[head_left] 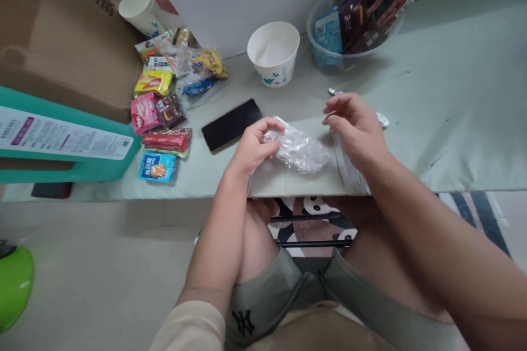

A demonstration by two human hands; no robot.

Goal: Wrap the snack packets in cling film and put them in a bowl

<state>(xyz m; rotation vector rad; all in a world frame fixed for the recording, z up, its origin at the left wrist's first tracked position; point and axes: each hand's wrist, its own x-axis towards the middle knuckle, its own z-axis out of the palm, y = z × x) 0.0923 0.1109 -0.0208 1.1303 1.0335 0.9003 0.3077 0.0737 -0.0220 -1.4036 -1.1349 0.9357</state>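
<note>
My left hand (258, 145) pinches the left end of a crumpled clear plastic bag (302, 148), which spreads to the right over the table. My right hand (354, 126) hovers right of the bag. Its fingers are curled, with a gap between thumb and forefinger, and I see nothing held there. Another clear plastic bag (349, 173) lies partly hidden below that hand, by the table's front edge. Just past the right fingertips shows a small metal tip (334, 91); a white, rounded end (382, 120) shows beyond the wrist. What these two belong to is hidden.
A black phone (231, 125) lies left of the bag. Behind stand a white paper bowl (275, 68) and a clear tub (349, 55) of snack packets. At left, several snack packs (158, 109) and a paper cup (142, 13) sit beside cardboard (69, 38) and a green box (61, 134).
</note>
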